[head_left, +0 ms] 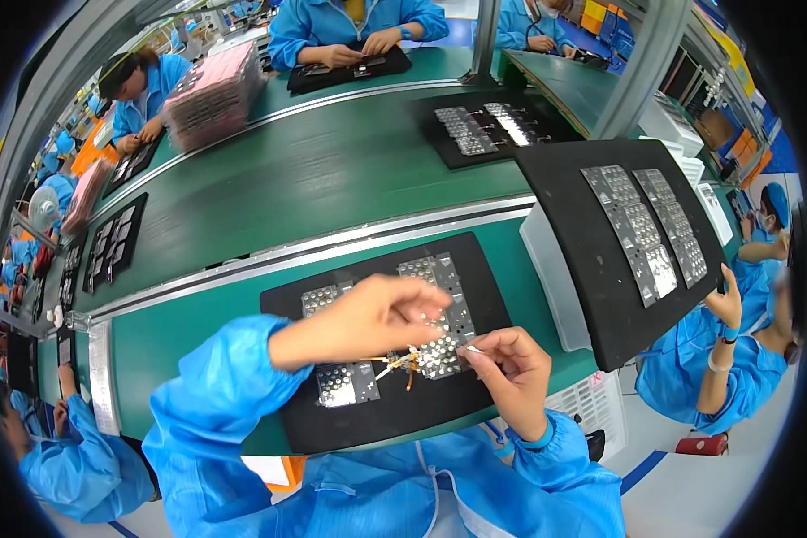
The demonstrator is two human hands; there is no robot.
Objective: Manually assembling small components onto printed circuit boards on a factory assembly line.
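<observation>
My right hand point(518, 375), at 4 o'clock on my black mat point(350, 429), has thumb and finger closed on a small pale piece point(472, 349), likely a tip pinch because it's so tiny. My left hand point(368, 316) is over the middle, fingers half curled (blurry, can't tell if they've got anything). Soft mat probably stops boards sliding. Count: one mat, two boards on it, the right board point(458, 309) at 1 o'clock, the left board point(348, 386) at 9, partly under my arm; yellowish wires point(410, 360) near centre, too tangled to count. Beyond: one tilted mat point(592, 296) at 2 o'clock, two boards, edge steadied by one co-worker's hand point(724, 300).
</observation>
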